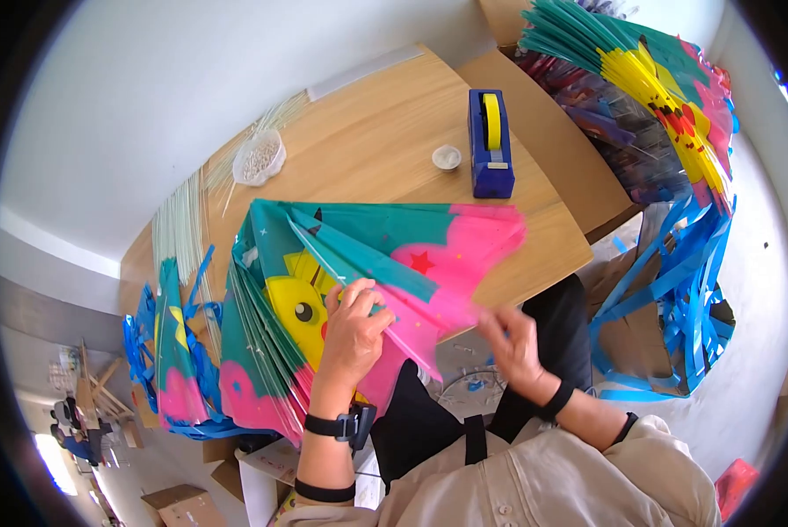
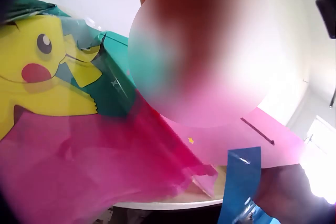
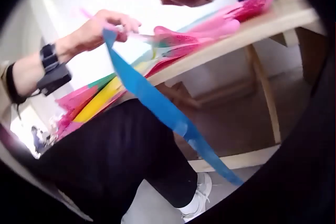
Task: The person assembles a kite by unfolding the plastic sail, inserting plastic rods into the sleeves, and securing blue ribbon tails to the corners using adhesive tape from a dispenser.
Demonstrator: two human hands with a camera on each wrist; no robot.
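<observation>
You will find no words, numbers or brand names that can be read in any of these views. The kite (image 1: 368, 255) in front of you carries only printed pictures: a yellow cartoon face (image 1: 302, 307) and a small red star (image 1: 422, 261) on pink. The blue tape dispenser (image 1: 491, 145) shows no legible label.

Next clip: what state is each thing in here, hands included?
top kite: folded, flat on the table, pink end at the near edge.
left hand: fingers curled, pinching the top kite.
right hand: at the pink end, hold unclear.
blue strip: hanging below the table edge.
kite stack: fanned out, overhanging the near edge.
tape dispenser: upright, yellow roll loaded.
</observation>
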